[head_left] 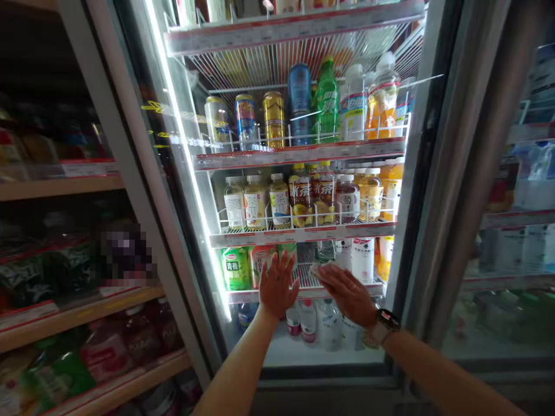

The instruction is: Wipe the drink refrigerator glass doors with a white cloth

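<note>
Your L hand [277,286] is flat on the glass door [184,124] of the drinks fridge, fingers spread. R hand [347,294], just apart, presses a white cloth [321,270] there, not gripped. Risk: damp or loose cloth slides down glass; hard push swings door.

Single head-worn view, looking forward and down, close up, into glass-door drinks cooler [411,185]; wooden shelving [60,188] along left side.

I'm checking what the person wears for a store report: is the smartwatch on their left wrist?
No, the smartwatch sits on the wrist behind the right hand, while the wrist behind the left hand looks bare.
</note>
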The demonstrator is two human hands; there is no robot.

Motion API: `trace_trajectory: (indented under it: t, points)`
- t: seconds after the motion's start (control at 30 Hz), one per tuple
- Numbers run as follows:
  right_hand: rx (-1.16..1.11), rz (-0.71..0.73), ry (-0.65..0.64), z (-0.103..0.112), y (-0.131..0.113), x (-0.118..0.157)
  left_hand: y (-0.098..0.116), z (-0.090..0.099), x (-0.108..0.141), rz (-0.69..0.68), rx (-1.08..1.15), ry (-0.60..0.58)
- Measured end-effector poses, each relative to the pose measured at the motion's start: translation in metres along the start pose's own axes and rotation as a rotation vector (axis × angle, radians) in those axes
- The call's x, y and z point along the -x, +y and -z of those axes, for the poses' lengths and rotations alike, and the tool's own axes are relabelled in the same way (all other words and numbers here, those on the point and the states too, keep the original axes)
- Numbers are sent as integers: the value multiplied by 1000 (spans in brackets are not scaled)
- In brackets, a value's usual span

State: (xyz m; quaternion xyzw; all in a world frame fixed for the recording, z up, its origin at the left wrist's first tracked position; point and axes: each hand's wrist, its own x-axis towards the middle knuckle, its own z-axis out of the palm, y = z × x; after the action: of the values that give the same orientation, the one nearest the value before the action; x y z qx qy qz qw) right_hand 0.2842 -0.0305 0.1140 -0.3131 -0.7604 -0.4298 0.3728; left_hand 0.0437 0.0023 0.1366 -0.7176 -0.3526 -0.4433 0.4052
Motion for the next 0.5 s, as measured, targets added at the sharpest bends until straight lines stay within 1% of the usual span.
trace_trajectory:
  t: [0.07,0.1,0.17,0.2,0.23,0.3,0.33,0.4,0.43,0.5]
  points:
    - [-41,106,-50,-13,-21,37,0,1,-1,-3,-4,3]
    - [-57,145,-70,-17,-28,50,0,2,-2,-6,-7,8]
    - [-66,195,-103,-19,-32,62,0,3,-4,-16,-12,24]
    - [-57,205,-113,-16,-29,59,0,4,-5,-19,-14,31]
    - [-39,205,-117,-11,-22,53,1,5,-6,-24,-16,39]
    - [12,161,-105,4,2,28,1,5,-8,-30,-16,54]
    - [41,114,-85,14,18,12,1,5,-8,-33,-15,59]
    - [90,-36,-37,33,52,-17,1,4,-8,-33,-13,59]
    - [109,-102,14,42,67,-30,1,4,-8,-29,-12,55]
    - [130,-177,92,53,91,-45,1,3,-7,-20,-9,47]
